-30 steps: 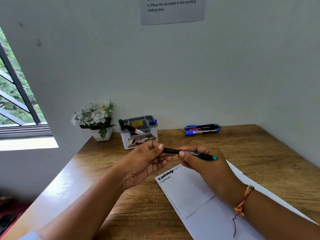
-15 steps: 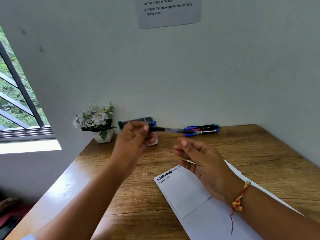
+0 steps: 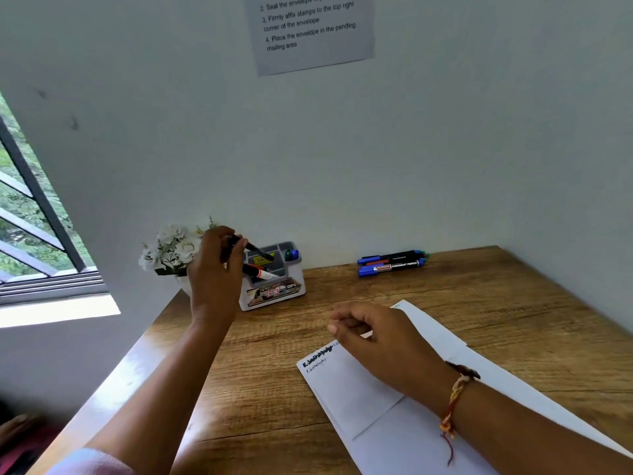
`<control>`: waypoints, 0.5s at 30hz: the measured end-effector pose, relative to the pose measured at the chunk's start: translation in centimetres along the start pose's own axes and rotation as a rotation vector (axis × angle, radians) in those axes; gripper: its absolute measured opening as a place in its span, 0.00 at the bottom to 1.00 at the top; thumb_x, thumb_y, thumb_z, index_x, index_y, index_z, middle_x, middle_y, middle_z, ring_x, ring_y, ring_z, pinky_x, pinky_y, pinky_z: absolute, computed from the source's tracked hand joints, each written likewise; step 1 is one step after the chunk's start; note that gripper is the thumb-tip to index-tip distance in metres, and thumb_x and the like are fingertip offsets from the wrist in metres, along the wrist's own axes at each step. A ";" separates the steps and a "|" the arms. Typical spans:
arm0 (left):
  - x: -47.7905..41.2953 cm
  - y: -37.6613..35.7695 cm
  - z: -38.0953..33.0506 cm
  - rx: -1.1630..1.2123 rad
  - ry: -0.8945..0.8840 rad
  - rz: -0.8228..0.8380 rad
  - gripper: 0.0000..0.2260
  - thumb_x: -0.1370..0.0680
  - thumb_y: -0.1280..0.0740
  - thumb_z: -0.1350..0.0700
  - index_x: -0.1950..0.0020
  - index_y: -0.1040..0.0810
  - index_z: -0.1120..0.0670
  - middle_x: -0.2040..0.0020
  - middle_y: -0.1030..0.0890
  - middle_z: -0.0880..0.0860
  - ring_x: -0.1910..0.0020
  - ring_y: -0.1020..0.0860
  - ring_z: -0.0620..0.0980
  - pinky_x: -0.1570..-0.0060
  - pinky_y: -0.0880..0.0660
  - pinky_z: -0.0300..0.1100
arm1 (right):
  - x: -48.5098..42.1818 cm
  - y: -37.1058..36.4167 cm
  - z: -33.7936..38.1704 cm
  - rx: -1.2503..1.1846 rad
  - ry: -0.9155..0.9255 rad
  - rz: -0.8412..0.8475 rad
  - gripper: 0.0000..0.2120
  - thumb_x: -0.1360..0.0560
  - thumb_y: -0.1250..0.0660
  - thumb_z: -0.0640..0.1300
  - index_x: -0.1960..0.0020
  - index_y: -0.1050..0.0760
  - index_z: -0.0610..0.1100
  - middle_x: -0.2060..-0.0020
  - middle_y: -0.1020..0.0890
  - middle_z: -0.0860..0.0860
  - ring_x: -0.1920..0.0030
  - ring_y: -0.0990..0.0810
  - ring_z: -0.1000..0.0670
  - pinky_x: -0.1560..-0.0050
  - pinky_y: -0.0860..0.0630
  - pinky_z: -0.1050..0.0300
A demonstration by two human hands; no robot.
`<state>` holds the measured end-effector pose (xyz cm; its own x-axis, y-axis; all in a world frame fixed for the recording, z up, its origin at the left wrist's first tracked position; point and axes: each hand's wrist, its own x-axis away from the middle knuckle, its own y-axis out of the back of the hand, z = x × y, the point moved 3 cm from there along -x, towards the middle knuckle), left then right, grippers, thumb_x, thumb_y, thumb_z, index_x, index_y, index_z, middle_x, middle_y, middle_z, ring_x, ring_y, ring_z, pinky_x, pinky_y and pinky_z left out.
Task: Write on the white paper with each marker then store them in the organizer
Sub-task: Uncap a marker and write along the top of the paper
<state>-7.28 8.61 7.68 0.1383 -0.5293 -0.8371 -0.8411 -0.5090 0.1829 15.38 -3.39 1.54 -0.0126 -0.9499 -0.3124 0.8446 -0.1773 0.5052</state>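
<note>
My left hand [image 3: 215, 272] grips a black marker [image 3: 255, 250] and holds it tilted, its lower end over a slot of the grey and white organizer [image 3: 274, 293] at the back left of the desk. A red and white marker [image 3: 262, 271] leans in the organizer, with a green and a blue cap [image 3: 292, 254] at its back right corner. My right hand [image 3: 380, 341] hovers over the white paper [image 3: 346, 389], fingers loosely curled, holding nothing. Two lines of writing sit at the paper's top left corner. Several more markers [image 3: 392, 264] lie by the back wall.
A white pot of white flowers [image 3: 171, 250] stands just left of the organizer, behind my left hand. The wooden desk [image 3: 513, 313] meets the wall at the back and right. A window is at the left, and a printed notice [image 3: 308, 29] hangs on the wall.
My left hand took the black marker away from my right hand and carried it back and left to the organizer. My right hand let go and settled over the paper.
</note>
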 end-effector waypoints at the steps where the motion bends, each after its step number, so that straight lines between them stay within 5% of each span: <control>1: 0.0 -0.2 0.2 -0.006 -0.004 0.006 0.08 0.21 0.30 0.58 0.44 0.26 0.55 0.54 0.17 0.53 0.56 0.17 0.50 0.58 0.22 0.39 | 0.0 0.0 0.0 0.011 0.002 0.002 0.14 0.22 0.31 0.55 0.39 0.19 0.52 0.51 0.15 0.59 0.50 0.19 0.66 0.51 0.26 0.74; 3: 0.2 -0.4 0.1 0.006 -0.003 0.015 0.07 0.21 0.30 0.59 0.46 0.27 0.53 0.55 0.17 0.53 0.57 0.16 0.50 0.59 0.21 0.42 | 0.0 0.1 -0.1 0.033 0.003 0.010 0.14 0.22 0.31 0.54 0.38 0.20 0.52 0.51 0.16 0.59 0.50 0.20 0.65 0.51 0.27 0.74; 7: 0.7 -1.2 0.3 -0.051 -0.006 0.075 0.05 0.21 0.30 0.57 0.48 0.25 0.55 0.56 0.18 0.50 0.61 0.20 0.44 0.62 0.26 0.29 | 0.1 -0.2 -0.2 0.044 0.011 0.028 0.14 0.22 0.31 0.53 0.38 0.20 0.52 0.53 0.16 0.60 0.50 0.20 0.67 0.52 0.28 0.75; 12: 0.9 -1.6 2.3 -0.313 -0.063 0.130 0.05 0.22 0.30 0.54 0.49 0.18 0.55 0.57 0.17 0.51 0.54 0.22 0.53 0.50 0.25 0.53 | 0.1 -0.2 -0.2 0.060 0.007 0.047 0.13 0.22 0.31 0.53 0.38 0.20 0.53 0.56 0.19 0.64 0.52 0.22 0.68 0.54 0.29 0.77; 15: 1.5 -1.6 1.8 -0.406 -0.130 0.139 0.04 0.24 0.27 0.57 0.52 0.15 0.55 0.56 0.15 0.51 0.49 0.22 0.53 0.44 0.38 0.37 | 0.0 -0.2 -0.2 0.076 0.008 0.057 0.14 0.21 0.31 0.53 0.38 0.20 0.52 0.54 0.18 0.62 0.51 0.21 0.66 0.53 0.28 0.75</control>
<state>-6.71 9.86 5.18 -0.0500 -0.5353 -0.8432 -0.5701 -0.6779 0.4642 15.37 -3.32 1.25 0.0390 -0.9570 -0.2873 0.8008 -0.1421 0.5818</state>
